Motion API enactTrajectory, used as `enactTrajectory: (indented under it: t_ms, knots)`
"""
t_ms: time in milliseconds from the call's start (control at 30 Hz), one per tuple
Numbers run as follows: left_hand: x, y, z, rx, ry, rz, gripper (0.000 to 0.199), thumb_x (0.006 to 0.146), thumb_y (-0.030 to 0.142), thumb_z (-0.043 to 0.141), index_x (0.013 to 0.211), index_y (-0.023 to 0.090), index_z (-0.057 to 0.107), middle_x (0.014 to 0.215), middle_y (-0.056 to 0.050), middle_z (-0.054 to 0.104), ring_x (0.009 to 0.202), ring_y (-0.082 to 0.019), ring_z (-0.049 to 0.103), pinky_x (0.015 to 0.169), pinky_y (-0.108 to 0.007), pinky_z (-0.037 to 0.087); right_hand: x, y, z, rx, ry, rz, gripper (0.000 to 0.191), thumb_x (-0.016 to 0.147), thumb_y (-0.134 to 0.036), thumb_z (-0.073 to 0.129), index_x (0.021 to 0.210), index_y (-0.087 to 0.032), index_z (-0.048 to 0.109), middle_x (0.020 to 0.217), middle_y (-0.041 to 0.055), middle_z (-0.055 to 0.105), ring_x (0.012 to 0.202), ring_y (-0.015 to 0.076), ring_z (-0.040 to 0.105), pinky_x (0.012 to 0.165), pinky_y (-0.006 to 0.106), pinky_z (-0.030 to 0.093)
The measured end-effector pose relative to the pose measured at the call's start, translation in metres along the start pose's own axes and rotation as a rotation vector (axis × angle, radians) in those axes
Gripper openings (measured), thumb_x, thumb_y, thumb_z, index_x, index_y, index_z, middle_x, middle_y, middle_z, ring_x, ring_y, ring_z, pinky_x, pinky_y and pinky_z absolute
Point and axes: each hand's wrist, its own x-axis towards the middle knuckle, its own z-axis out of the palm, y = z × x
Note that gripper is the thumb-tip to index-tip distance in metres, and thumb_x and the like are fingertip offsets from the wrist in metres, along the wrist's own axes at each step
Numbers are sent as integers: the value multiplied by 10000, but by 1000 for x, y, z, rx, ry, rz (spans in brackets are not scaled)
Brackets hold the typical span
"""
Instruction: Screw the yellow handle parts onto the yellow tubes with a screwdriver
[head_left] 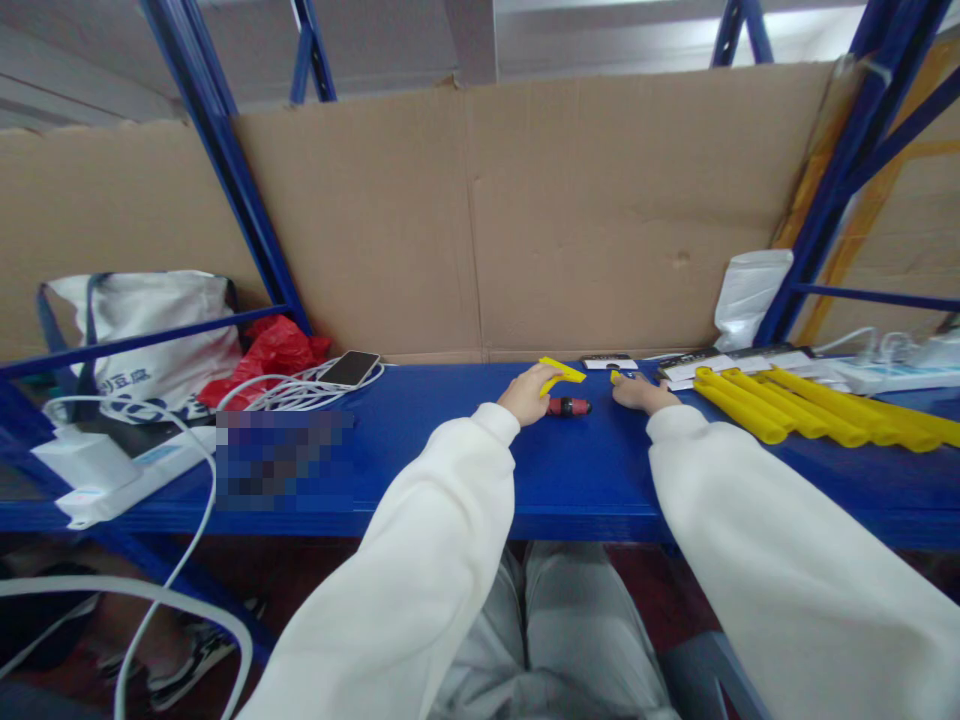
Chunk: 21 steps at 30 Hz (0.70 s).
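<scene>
My left hand [527,394] is closed around a yellow angular piece [568,373], raised a little above the blue tabletop. Just below that hand lies a short red-and-black cylindrical tool [570,406], its exact kind unclear. My right hand [637,392] rests low over the table with its fingers together; a small bit of yellow [615,377] shows at its fingertips, mostly hidden. Behind the right hand is a flat black-and-white packet [609,362]. Several yellow tubes [795,405] lie side by side to the right.
On the blue table [435,450], a phone [352,369] sits by coiled white cables, near a red plastic bag [270,355] and a cloth bag [157,325]. Power strips stand at both ends. Cardboard [360,220] walls off the back between blue posts. Another person's legs show lower left.
</scene>
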Motion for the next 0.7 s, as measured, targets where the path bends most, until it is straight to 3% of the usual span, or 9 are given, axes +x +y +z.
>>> enactTrajectory:
  t_ms: [133, 500, 700]
  knots:
    - [0, 0, 0, -25, -5, -7, 570, 746, -89, 560, 1220, 177, 730, 1365, -113, 687, 1359, -260, 595, 1233, -447, 403, -6, -5, -5, 26, -67, 24, 632, 949, -210, 329, 1562, -222, 483, 1654, 142, 396, 1572, 361, 258, 1185, 770, 168]
    - [1, -10, 4, -75, 29, 33, 557, 716, -66, 572, 1170, 213, 735, 1298, -90, 704, 1322, -258, 609, 1213, -456, 423, -10, -9, -9, 38, -86, 22, 628, 992, -220, 257, 1596, -213, 430, 1670, 160, 357, 1576, 354, 247, 1200, 750, 141]
    - [2, -4, 2, -88, 126, -31, 465, 720, -23, 624, 1140, 166, 690, 1299, -134, 657, 1262, -261, 625, 1153, -448, 469, -6, -7, -7, 26, -71, 8, 591, 1003, -236, 255, 1550, -209, 479, 1645, 160, 409, 1572, 352, 263, 1197, 745, 152]
